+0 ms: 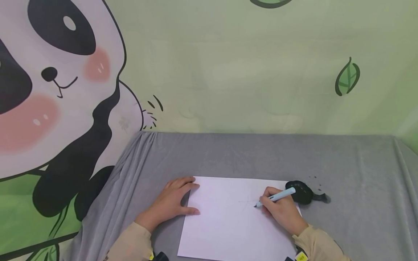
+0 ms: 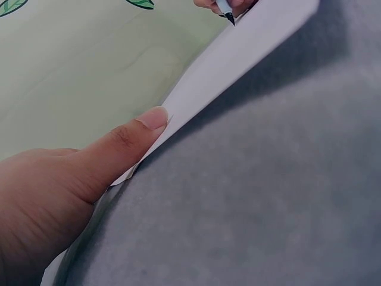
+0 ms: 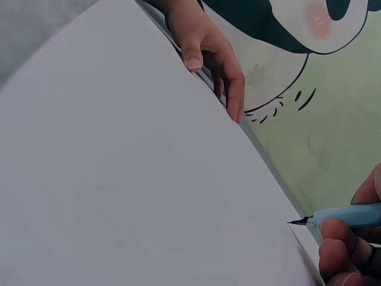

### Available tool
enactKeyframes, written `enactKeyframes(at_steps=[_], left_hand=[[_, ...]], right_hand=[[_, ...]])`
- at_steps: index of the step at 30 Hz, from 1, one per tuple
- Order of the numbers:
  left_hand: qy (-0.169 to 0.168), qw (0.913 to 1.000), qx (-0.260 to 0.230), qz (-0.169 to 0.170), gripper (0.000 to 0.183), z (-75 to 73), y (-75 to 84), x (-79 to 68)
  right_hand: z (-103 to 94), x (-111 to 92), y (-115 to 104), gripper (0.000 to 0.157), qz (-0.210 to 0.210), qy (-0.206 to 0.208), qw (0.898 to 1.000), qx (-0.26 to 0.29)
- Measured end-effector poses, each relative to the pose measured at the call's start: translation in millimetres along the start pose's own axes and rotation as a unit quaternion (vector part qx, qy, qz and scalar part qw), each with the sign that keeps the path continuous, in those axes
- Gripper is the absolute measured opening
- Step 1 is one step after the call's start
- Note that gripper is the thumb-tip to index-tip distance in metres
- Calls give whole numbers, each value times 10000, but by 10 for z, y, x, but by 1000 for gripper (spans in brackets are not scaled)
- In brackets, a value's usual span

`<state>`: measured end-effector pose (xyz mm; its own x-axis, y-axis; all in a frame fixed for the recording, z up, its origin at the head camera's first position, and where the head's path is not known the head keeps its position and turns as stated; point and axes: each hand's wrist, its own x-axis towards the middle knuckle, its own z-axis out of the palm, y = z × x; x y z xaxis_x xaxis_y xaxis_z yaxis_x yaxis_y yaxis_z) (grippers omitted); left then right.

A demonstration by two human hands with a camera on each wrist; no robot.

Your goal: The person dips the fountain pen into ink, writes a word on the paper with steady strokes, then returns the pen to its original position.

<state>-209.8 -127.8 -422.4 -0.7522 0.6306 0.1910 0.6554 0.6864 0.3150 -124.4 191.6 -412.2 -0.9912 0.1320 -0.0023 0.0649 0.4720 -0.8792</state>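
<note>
My right hand (image 1: 283, 212) pinches a light blue fountain pen (image 1: 283, 194) over a white sheet of paper (image 1: 222, 224). In the right wrist view the dark nib of the pen (image 3: 345, 215) points at the sheet, its tip right at the surface. Faint thin marks show on the paper near the nib in the head view. At the sheet's left edge rests my left hand (image 1: 171, 204), fingers extended and spread. Its thumb (image 2: 128, 143) lies on the paper's edge in the left wrist view, while its other fingers touch near the upper left corner.
A glossy black rounded object (image 1: 300, 192) with a narrow tail lies by the paper's upper right corner, with several dark specks beyond it. Grey cloth (image 1: 365, 203) covers the table. Behind stands a green backdrop (image 1: 228, 72) printed with a panda and leaves.
</note>
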Motion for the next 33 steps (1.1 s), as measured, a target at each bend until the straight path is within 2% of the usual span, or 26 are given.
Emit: enactKeyframes(at_steps=[3, 11, 33], left_hand=[[2, 10000, -15, -11, 72, 8, -2, 1], [-11, 10000, 40, -5, 72, 7, -6, 4], [-64, 10000, -48, -30, 73, 0, -8, -1]], right_hand=[[-10, -1, 5, 19, -91, 6, 9999, -45], [-21, 15, 0, 19, 126, 46, 9995, -276], [-70, 5, -25, 20, 197, -19, 9985, -513]])
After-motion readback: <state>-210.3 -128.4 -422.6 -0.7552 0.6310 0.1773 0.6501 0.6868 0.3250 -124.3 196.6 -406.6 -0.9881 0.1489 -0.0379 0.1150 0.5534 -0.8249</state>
